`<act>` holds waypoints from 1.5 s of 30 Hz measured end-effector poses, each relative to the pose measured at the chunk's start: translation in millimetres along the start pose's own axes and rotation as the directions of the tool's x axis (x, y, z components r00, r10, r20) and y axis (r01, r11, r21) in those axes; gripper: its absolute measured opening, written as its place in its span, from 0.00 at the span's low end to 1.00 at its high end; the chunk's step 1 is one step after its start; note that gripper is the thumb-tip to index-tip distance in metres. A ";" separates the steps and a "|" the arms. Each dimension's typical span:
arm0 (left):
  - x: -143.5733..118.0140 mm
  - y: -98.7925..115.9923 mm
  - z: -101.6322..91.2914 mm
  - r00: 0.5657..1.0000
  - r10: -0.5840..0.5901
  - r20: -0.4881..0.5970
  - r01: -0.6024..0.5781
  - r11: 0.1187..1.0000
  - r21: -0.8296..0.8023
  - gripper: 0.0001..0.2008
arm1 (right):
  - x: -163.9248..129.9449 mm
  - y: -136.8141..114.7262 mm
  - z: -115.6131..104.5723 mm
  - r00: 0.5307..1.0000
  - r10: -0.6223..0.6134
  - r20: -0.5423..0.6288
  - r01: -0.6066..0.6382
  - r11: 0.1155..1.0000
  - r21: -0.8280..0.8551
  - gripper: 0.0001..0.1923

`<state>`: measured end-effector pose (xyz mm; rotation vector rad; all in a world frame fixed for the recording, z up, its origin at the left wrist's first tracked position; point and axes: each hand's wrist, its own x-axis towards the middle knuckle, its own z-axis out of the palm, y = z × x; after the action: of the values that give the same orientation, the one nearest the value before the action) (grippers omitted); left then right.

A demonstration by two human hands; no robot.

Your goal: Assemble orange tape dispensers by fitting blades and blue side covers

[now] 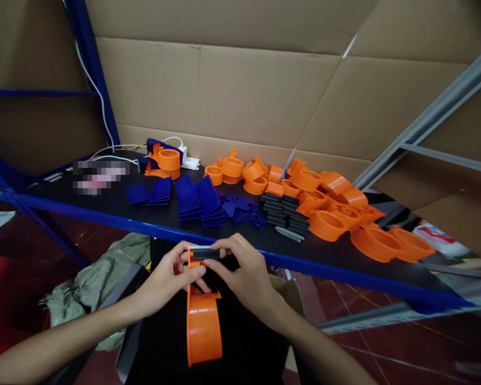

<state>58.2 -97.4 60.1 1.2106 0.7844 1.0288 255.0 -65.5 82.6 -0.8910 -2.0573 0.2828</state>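
Note:
Over my lap, my left hand (181,272) grips the upper arm of an orange tape dispenser frame (204,329), its wide ring hanging downward. A black blade holder with a toothed pale edge (206,254) lies across the top of the frame, its left end against the orange plastic. My right hand (242,272) pinches the right end of this holder between thumb and fingers. On the table beyond are several more black blade holders (286,214) in stacks and a heap of orange dispenser frames (332,227).
Fanned blue plates (190,195) and small blue parts (242,208) lie on the black table (104,200) with its blue front rail. Orange-and-blue dispensers (166,160) stand by a white power strip (190,163) and cables. Metal shelf posts (428,117) rise at both sides.

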 end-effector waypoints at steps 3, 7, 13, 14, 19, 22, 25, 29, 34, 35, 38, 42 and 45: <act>-0.3 1.4 -0.2 1.000 0.009 0.000 -0.009 1.000 -0.025 0.13 | -5.8 -3.8 4.6 0.998 -0.020 -0.051 0.022 0.999 0.037 0.05; 0.5 0.3 -1.8 0.999 -0.035 0.003 0.035 0.987 -0.158 0.12 | -10.3 -7.9 4.4 0.996 -0.049 -0.072 0.058 0.991 0.121 0.09; 0.1 -1.0 -2.9 0.997 -0.073 0.031 0.079 0.953 -0.292 0.09 | -11.2 -8.9 3.7 0.998 0.022 -0.055 -0.009 0.975 0.222 0.09; -0.3 -0.5 -3.0 0.996 -0.080 0.033 0.086 0.948 -0.305 0.09 | -11.3 -8.4 3.9 0.998 0.035 -0.053 -0.022 0.972 0.234 0.09; -1.5 0.7 -4.5 0.990 -0.128 0.051 0.138 0.924 -0.357 0.08 | -9.4 -6.7 -0.2 0.995 0.067 -0.070 -0.050 0.973 0.226 0.10; -1.5 -2.4 -5.4 0.987 -0.155 0.031 0.156 0.919 -0.361 0.09 | -7.6 -6.8 -3.6 0.999 0.030 -0.015 -0.027 0.978 0.206 0.13; -1.3 -6.5 -5.3 0.985 -0.171 0.012 0.165 0.924 -0.346 0.09 | -8.7 -7.0 -2.8 0.999 -0.010 0.039 0.002 0.979 0.201 0.14; -0.3 -7.4 -4.4 0.985 -0.172 0.004 0.165 0.934 -0.316 0.09 | -11.1 -5.9 -1.1 0.997 -0.050 0.053 0.038 0.979 0.198 0.13; 1.4 -1.3 -5.1 0.983 -0.168 -0.074 0.139 0.945 -0.296 0.10 | 7.9 13.6 -22.3 0.996 -0.074 0.040 0.075 0.997 -0.006 0.14; 1.6 -0.2 -5.5 0.982 -0.166 -0.086 0.135 0.947 -0.292 0.10 | 14.8 21.1 -29.2 0.998 -0.067 0.018 0.068 0.991 -0.116 0.14; 2.3 2.1 -6.9 0.981 -0.164 -0.104 0.130 0.953 -0.273 0.11 | 35.3 46.0 -47.1 0.997 -0.036 0.066 0.062 0.886 -0.459 0.19; 3.3 2.2 -7.9 0.978 -0.173 -0.119 0.136 0.954 -0.268 0.11 | 50.8 69.3 -54.2 0.973 0.031 0.228 0.133 0.733 -0.667 0.15; 3.0 1.9 -7.5 0.976 -0.181 -0.119 0.142 0.950 -0.278 0.11 | 53.9 76.1 -51.6 0.969 0.031 0.246 0.157 0.690 -0.706 0.11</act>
<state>52.1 -91.8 60.5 0.8336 0.8122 1.0555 312.2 20.0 110.3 -1.2903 -2.4601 -0.5496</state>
